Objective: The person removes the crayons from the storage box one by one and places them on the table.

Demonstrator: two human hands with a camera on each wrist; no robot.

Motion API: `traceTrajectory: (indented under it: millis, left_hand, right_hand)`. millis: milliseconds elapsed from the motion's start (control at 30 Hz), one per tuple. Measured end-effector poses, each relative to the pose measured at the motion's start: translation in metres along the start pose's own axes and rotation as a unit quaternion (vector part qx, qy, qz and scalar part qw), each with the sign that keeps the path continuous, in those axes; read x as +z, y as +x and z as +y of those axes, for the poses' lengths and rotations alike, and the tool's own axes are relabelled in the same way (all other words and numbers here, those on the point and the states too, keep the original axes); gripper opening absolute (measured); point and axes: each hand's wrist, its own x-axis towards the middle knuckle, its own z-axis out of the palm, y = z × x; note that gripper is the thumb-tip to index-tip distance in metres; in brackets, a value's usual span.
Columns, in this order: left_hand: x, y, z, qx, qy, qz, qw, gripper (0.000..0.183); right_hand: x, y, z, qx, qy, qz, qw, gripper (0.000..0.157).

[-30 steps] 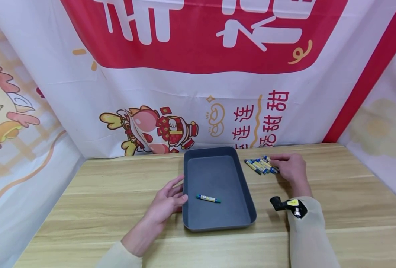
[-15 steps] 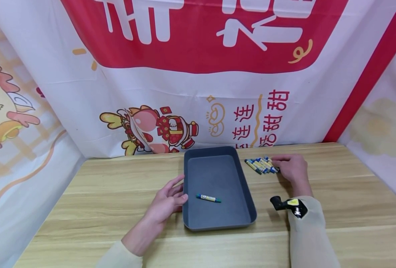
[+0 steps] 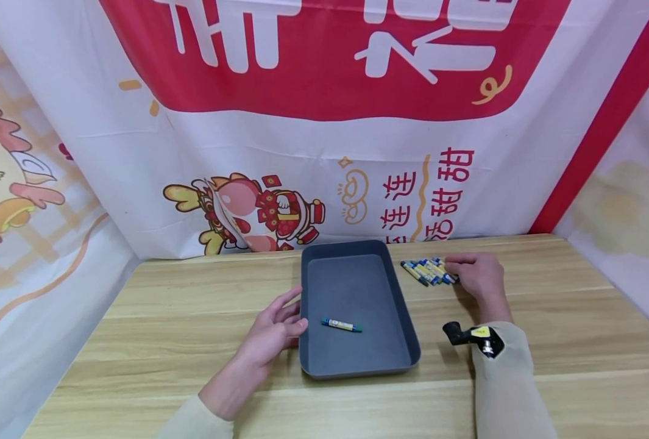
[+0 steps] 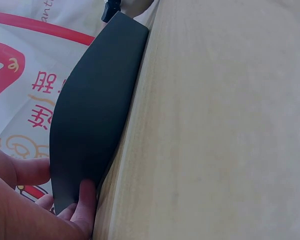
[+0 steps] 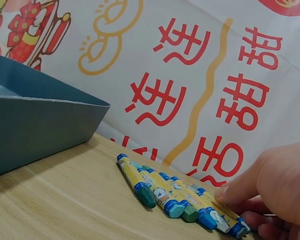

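My left hand (image 3: 272,334) rests at the left wall of a dark grey rectangular tray (image 3: 351,274), fingers mostly extended. The left wrist view shows fingertips against the tray's outer wall (image 4: 97,115) and at its rim. Inside the tray lies one green crayon (image 3: 342,325) with a yellow wrapper. To the tray's right, several crayons (image 5: 162,195) in blue and green shades lie side by side on the table. My right hand (image 3: 478,277) is at the right end of this row, its curled fingers pinching the outermost crayon (image 5: 229,212) at the ends.
The wooden tabletop (image 3: 209,305) runs back to a white and red printed cloth (image 3: 324,183) hanging behind it. Cloth also hangs at both sides. A black camera mount (image 3: 475,338) sits on my right sleeve.
My right hand has shifted very slightly to the right at the crayon row. The left hand, the tray and the crayon inside it have stayed put.
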Motion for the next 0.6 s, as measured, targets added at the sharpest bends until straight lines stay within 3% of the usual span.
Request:
traceTrajectory:
  millis: [200,600]
  left_hand:
    - [0.000,0.000,0.000,-0.002,-0.001,0.000,1.0000,0.066]
    - [0.002,0.000,-0.001,0.011,0.002,0.002,0.9999,0.067]
  right_hand:
    - [-0.001,-0.005,-0.007,0.000,0.023,0.000,1.000,0.039]
    - [-0.001,-0.014,-0.032,-0.069,0.070,-0.004,0.995,0.040]
